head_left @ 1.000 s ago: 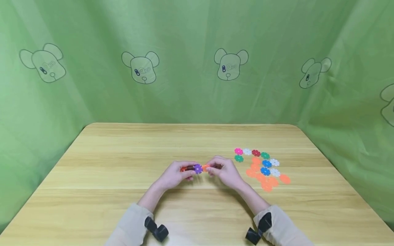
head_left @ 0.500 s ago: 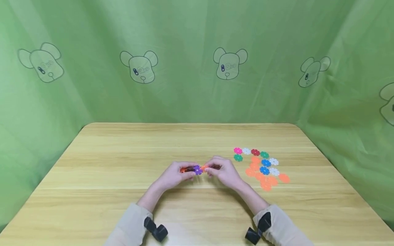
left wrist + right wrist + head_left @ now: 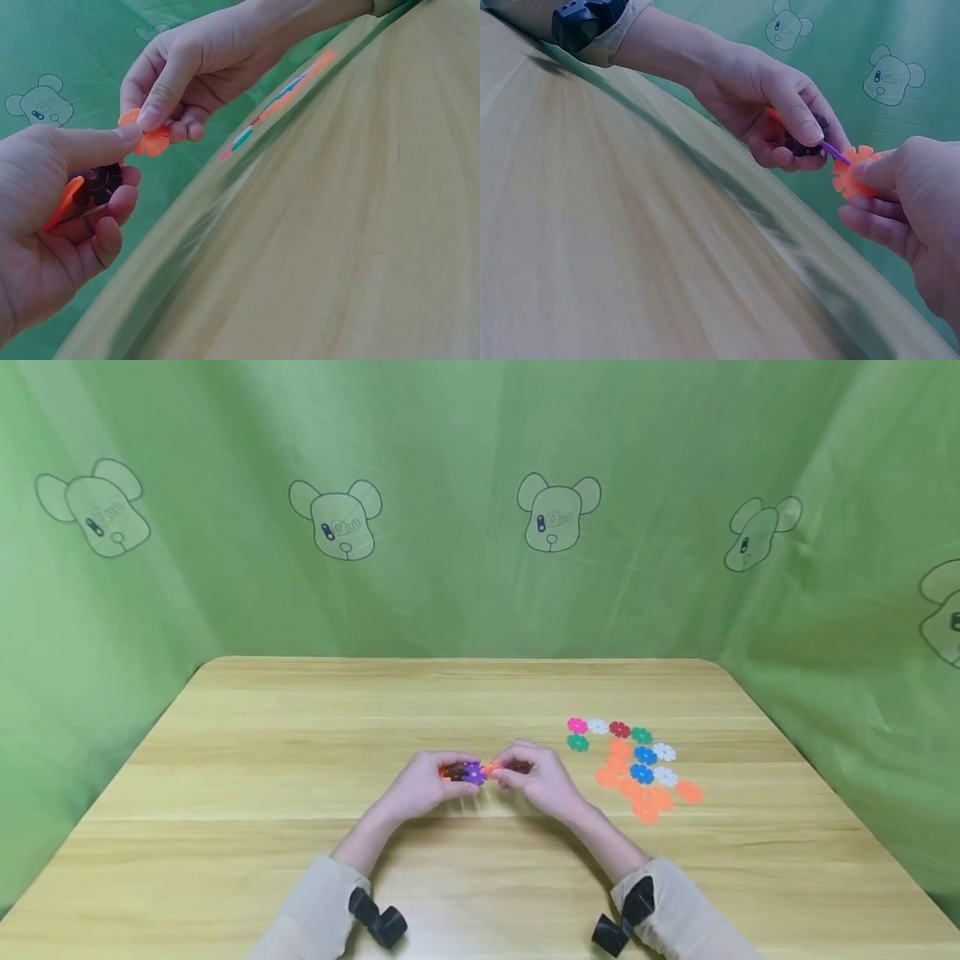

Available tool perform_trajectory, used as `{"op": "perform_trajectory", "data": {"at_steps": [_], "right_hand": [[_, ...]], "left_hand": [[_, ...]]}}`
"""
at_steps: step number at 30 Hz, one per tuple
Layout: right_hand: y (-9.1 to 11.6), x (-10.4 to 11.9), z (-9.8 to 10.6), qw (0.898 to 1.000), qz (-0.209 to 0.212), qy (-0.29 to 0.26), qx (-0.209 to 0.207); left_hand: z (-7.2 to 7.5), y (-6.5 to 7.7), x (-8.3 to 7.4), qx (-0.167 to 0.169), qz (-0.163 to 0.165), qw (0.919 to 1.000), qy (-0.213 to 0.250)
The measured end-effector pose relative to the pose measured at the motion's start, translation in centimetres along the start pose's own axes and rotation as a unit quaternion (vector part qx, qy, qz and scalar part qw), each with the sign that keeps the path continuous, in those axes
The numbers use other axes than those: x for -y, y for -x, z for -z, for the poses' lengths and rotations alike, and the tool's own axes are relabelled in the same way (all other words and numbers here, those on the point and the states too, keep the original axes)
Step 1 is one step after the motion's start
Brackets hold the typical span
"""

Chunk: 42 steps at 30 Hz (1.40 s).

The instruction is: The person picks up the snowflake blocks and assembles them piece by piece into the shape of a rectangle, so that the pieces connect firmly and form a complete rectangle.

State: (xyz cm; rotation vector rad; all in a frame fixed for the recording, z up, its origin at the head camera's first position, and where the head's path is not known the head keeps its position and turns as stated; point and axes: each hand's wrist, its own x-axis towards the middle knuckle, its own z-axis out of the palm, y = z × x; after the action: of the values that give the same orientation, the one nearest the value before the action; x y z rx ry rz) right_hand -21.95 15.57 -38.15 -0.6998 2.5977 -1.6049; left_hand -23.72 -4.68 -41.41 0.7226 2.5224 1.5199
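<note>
- Purple disc (image 3: pixel 474 774), head view: held mid-table, apparently just above the wood-look table (image 3: pixel 247 760). L hand (image 3: pixel 422 783) gripped it btwn thumb & fingers; R hand (image 3: pixel 542 782) pinched an orange disc (image 3: pixel 490 770) right beside it.
- Same view: orange pile (image 3: pixel 633 790) lay past R hand, w/ loose coloured discs (image 3: pixel 619 729) next to it; R hand stood btwn purple disc & pile. Green cloth (image 3: pixel 450 602) hung behind, well clear.
- L wrist view: dark disc (image 3: pixel 103 182) & orange piece (image 3: pixel 66 201) sat inside L hand's curled fingers, partly hidden, prob. crowding that grip. Both thumbs were on/near the orange disc.
- R wrist view: purple disc showed edge-on, meeting orange disc's notched rim; couldn't tell if slots had mated. Black wrist mount (image 3: pixel 577 26) sat back on L sleeve, not in the way.
- Handling, my guess: thin plastic, v. light, fairly stiff, bit slick; petals might bend if twisted. Best hold = rim opp. the joint, thumb + forefinger, notches free.
</note>
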Motion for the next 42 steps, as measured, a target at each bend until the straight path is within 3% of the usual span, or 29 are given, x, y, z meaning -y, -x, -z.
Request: {"op": "perform_trajectory", "data": {"at_steps": [4, 12, 16, 19, 22, 26, 29, 32, 36, 42], "right_hand": [[-0.5, -1.7, 0.3, 0.999, -0.023, -0.033, 0.023], [-0.9, -4.1, 1.9, 0.998, -0.036, -0.030, 0.035], [-1.0, -4.7, 3.3, 0.999, -0.040, -0.034, 0.002], [-1.3, -5.9, 4.5, 0.997, -0.054, -0.022, -0.046], [-1.6, -7.2, 5.8, 0.992, -0.084, -0.016, -0.093], [-1.5, -8.1, 7.5, 0.982, -0.137, -0.015, -0.127], [-1.3, -8.8, 8.5, 0.976, -0.169, 0.019, -0.136], [-1.2, -9.4, 9.1, 0.968, -0.186, 0.088, -0.142], [-1.2, -9.9, 9.4, 0.957, -0.193, 0.167, -0.137], [-1.5, -10.3, 9.3, 0.947, -0.191, 0.233, -0.113]], "left_hand": [[0.2, 0.0, -0.1, 0.002, -0.002, 1.0000, -0.003], [0.5, 0.1, 0.1, 0.003, 0.007, 1.0000, 0.004], [0.5, 0.1, 0.0, 0.000, 0.020, 0.9996, 0.021], [0.4, 0.2, 0.0, -0.001, 0.024, 0.9992, 0.033], [0.5, 0.2, 0.0, 0.001, 0.020, 0.9990, 0.041], [0.5, 0.2, 0.1, 0.004, 0.015, 0.9991, 0.040], [0.5, 0.2, 0.1, 0.008, 0.015, 0.9995, 0.026], [0.6, 0.2, 0.1, 0.013, 0.013, 0.9997, 0.014], [0.6, 0.2, 0.0, 0.014, 0.011, 0.9997, 0.016], [0.6, 0.2, 0.1, 0.014, 0.015, 0.9996, 0.022]]}}
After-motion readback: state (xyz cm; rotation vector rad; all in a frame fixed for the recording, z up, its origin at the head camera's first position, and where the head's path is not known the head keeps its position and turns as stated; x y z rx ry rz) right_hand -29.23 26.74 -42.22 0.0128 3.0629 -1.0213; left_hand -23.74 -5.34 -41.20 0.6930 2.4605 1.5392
